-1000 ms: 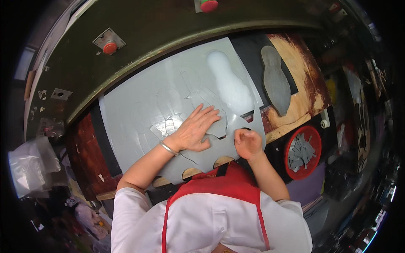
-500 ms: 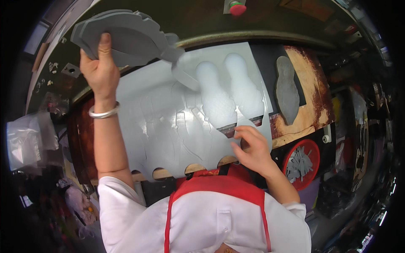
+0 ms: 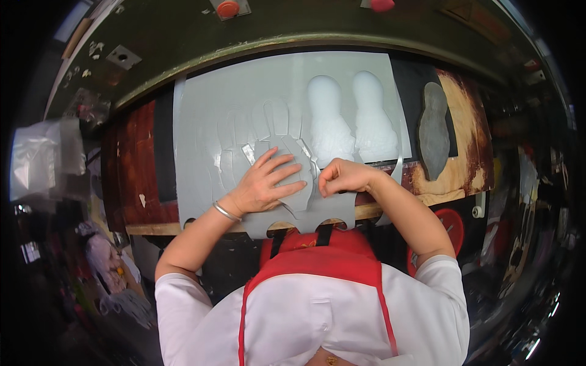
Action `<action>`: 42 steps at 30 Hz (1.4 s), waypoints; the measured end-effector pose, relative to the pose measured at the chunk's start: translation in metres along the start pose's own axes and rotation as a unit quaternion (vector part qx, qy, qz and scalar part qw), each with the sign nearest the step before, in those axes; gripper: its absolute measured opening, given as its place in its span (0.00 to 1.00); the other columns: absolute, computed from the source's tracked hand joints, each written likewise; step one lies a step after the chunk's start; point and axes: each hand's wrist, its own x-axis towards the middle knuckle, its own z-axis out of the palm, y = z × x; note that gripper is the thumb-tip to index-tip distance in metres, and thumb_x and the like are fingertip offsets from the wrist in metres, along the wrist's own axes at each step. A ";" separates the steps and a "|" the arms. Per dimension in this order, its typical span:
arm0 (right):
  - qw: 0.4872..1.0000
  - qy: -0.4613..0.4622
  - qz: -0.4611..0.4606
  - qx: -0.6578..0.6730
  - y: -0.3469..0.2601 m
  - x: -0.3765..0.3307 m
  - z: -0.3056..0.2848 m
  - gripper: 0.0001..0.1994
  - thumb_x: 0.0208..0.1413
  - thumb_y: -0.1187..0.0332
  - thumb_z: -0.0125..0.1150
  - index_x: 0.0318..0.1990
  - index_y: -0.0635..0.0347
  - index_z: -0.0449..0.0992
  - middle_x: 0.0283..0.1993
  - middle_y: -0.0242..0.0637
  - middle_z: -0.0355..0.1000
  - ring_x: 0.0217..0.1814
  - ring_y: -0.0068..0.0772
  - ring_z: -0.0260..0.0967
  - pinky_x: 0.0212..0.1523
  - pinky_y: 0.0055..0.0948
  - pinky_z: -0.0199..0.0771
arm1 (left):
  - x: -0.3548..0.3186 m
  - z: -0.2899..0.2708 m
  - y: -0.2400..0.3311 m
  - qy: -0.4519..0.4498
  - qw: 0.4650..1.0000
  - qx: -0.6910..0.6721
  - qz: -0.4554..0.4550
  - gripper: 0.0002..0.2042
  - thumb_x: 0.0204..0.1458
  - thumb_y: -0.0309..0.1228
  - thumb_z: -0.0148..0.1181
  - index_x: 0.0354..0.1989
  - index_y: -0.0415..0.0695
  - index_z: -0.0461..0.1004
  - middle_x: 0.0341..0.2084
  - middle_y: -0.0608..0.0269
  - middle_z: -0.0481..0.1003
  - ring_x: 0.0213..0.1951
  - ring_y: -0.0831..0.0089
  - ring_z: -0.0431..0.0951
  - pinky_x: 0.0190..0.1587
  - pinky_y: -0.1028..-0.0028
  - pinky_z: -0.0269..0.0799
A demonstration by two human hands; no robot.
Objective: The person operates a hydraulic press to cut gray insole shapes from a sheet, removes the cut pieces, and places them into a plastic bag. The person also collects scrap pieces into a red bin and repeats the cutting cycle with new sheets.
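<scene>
A: How are the hands placed on the grey sheet [image 3: 244,91]?

B: The left hand [image 3: 265,186] lies flat, fingers spread, over a cut piece [image 3: 300,199] in the sheet's near half; the right hand [image 3: 334,177] is curled in at the sheet's right-hand edge; I can't tell whether its fingers pinch anything.

A: How would you do that well?

B: I'd keep the left palm's weight even, so the sheet stays flat on the surface [image 3: 137,177]; I'd keep any right-hand pull low and gentle, since thin strips between cuts probably tear easily.

A: What differs from half a second ago?

B: The left hand was raised beyond the sheet's far left, gripping a stack of grey pieces; now it holds none of that stack and presses the sheet; the right hand sits farther left.
</scene>
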 end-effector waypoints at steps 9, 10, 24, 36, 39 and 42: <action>0.961 0.047 -0.138 0.234 0.031 -0.001 0.014 0.05 0.38 0.73 0.55 0.16 0.63 0.70 0.21 0.28 0.64 0.26 0.19 0.55 0.30 0.19 0.53 | 0.003 0.002 0.002 0.016 0.997 -0.065 -0.031 0.23 0.43 0.31 0.64 0.51 0.45 0.70 0.53 0.54 0.69 0.54 0.53 0.69 0.59 0.52 0.59; 0.956 0.055 -0.168 0.236 0.029 -0.001 0.019 0.04 0.35 0.73 0.56 0.19 0.65 0.70 0.24 0.32 0.69 0.30 0.21 0.62 0.32 0.17 0.58 | 0.004 0.006 0.001 0.044 0.994 -0.084 -0.060 0.22 0.44 0.30 0.64 0.50 0.45 0.71 0.52 0.54 0.70 0.54 0.54 0.69 0.58 0.54 0.61; 0.885 0.391 -0.154 -0.201 0.005 0.012 0.134 0.05 0.44 0.76 0.64 0.29 0.61 0.74 0.47 0.43 0.70 0.46 0.33 0.69 0.41 0.27 0.71 | 0.013 -0.201 -0.080 0.555 0.813 -0.109 -0.138 0.13 0.53 0.26 0.61 0.45 0.37 0.69 0.38 0.60 0.75 0.39 0.73 0.75 0.44 0.73 0.73; 0.965 0.255 -0.058 0.008 0.030 0.054 0.123 0.08 0.46 0.71 0.66 0.23 0.62 0.73 0.20 0.22 0.63 0.23 0.10 0.54 0.22 0.18 0.54 | -0.015 -0.267 -0.106 0.665 0.736 -0.075 -0.101 0.15 0.56 0.38 0.59 0.37 0.36 0.70 0.33 0.62 0.74 0.33 0.77 0.73 0.35 0.78 0.71; 0.960 0.274 -0.032 -0.040 0.023 0.053 0.126 0.06 0.47 0.74 0.66 0.25 0.60 0.73 0.24 0.22 0.69 0.27 0.11 0.60 0.27 0.13 0.56 | -0.012 -0.291 -0.096 0.661 0.745 -0.045 -0.079 0.16 0.57 0.39 0.57 0.36 0.35 0.70 0.30 0.64 0.74 0.29 0.77 0.71 0.30 0.79 0.68; 0.963 0.245 -0.099 -0.057 0.018 0.054 0.128 0.04 0.45 0.74 0.66 0.26 0.59 0.75 0.24 0.23 0.70 0.27 0.12 0.61 0.28 0.14 0.57 | -0.021 -0.272 -0.078 0.641 0.753 0.093 -0.118 0.13 0.59 0.36 0.53 0.34 0.35 0.71 0.27 0.65 0.73 0.25 0.77 0.70 0.27 0.79 0.66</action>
